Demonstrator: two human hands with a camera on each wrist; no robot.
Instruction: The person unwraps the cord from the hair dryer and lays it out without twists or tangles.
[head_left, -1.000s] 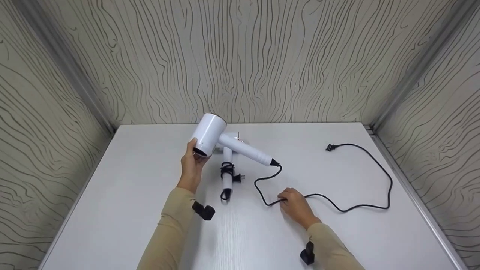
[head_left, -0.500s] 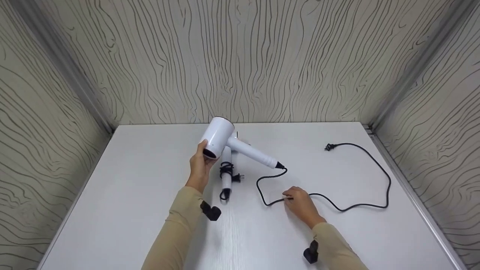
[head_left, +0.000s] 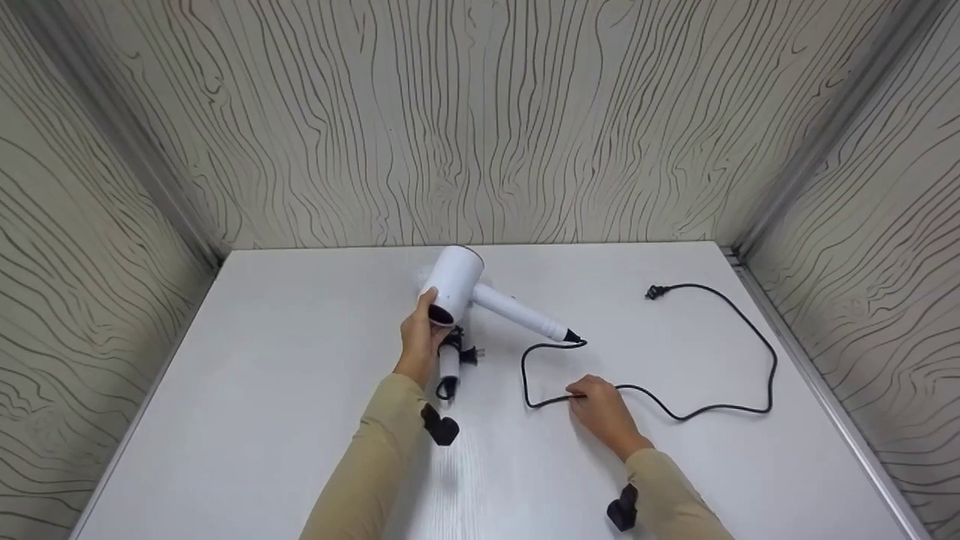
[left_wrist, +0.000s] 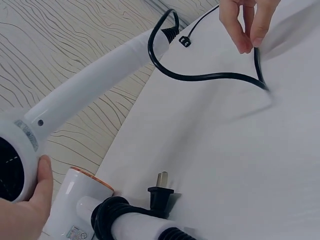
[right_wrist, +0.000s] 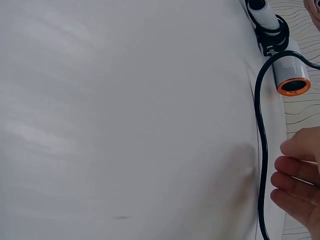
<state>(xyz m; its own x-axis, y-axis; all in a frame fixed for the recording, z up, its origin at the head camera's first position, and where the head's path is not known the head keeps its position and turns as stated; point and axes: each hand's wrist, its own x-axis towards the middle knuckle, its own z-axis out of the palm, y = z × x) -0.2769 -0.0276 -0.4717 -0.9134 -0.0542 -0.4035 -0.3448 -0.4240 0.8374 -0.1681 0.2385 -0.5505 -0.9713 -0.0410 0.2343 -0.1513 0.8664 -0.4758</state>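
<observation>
My left hand (head_left: 420, 345) grips the barrel of a white hair dryer (head_left: 459, 276), thumb on its side near the dark opening. The dryer is tilted above the table, its handle pointing right and down. My right hand (head_left: 602, 412) pinches the dryer's black cord (head_left: 525, 375) low over the table; the left wrist view shows the cord (left_wrist: 210, 76) at the fingertips. Beneath the held dryer lies a second white hair dryer (head_left: 448, 365), its cord wound round the handle. Its head is mostly hidden in the head view, but its orange-rimmed end (right_wrist: 293, 86) shows in the right wrist view.
The free end of the cord loops across the right side of the white table (head_left: 285, 390) to a black plug (head_left: 656, 292). The second dryer's plug (left_wrist: 160, 199) sticks out beside its handle. Wood-patterned walls (head_left: 450, 120) stand at the back and sides.
My left hand has moved right and slightly lower with the hair dryer, now covering more of the second dryer. My right hand shifted slightly right, still pinching the cord.
</observation>
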